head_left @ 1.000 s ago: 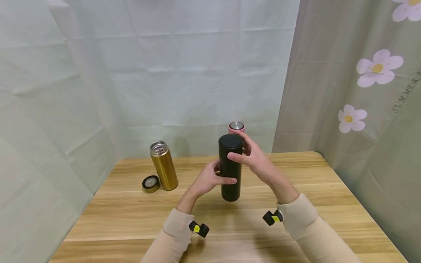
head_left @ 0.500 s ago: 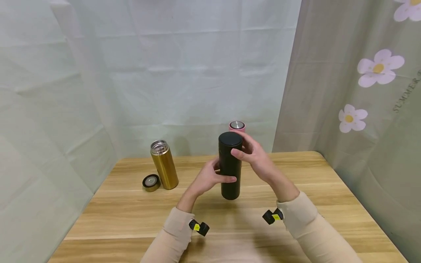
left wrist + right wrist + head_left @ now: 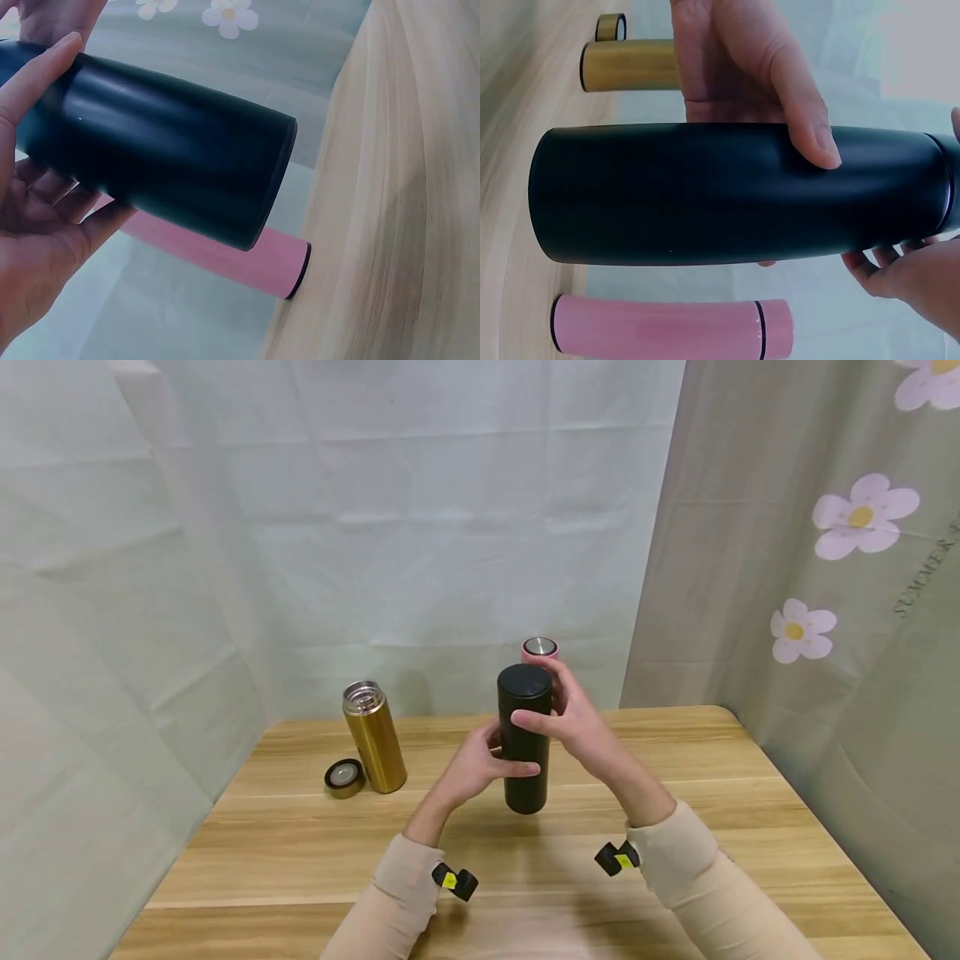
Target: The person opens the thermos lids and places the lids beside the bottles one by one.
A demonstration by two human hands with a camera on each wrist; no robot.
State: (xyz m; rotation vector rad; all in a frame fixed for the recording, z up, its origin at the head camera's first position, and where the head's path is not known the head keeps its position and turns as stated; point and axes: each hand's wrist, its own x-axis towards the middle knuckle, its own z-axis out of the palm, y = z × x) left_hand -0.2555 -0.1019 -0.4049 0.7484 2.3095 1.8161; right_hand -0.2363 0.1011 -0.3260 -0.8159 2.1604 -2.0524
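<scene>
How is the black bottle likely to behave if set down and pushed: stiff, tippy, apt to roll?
The black bottle is probably stiff: no dent shows where the left hand grips it. Pushed near its top, it might tip, being tall and narrow. Laid on its side, its round body would likely roll.

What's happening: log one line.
left grip: black cylindrical bottle, middle; right grip: its upper end; round black lid: on; bottle: above wood-grain table

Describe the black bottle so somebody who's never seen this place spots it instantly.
Over the wooden table, find the left hand and right hand. Both grip the upright black bottle. Unlike the standing gold bottle and pink bottle, it is held clear of the table.
</scene>
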